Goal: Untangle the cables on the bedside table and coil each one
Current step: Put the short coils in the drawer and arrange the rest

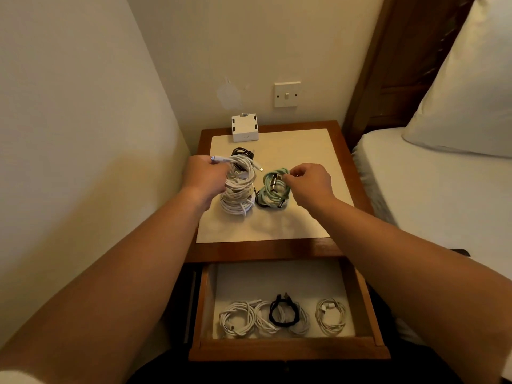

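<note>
A tangled heap of white cables (238, 194) lies on the bedside table (293, 223), with a black cable (243, 151) just behind it. My left hand (206, 174) grips a white cable near its plug and lifts it over the heap. To the right sits a mint-green cable bundle (273, 191) with metal plugs. My right hand (311, 180) pinches the green cable at the top of that bundle.
A white box (245, 128) stands at the table's back edge under a wall switch (287, 94). The open drawer (288, 349) below holds several coiled white cables (238, 318) and one black coil (282, 311). A bed (443, 189) with a pillow is on the right.
</note>
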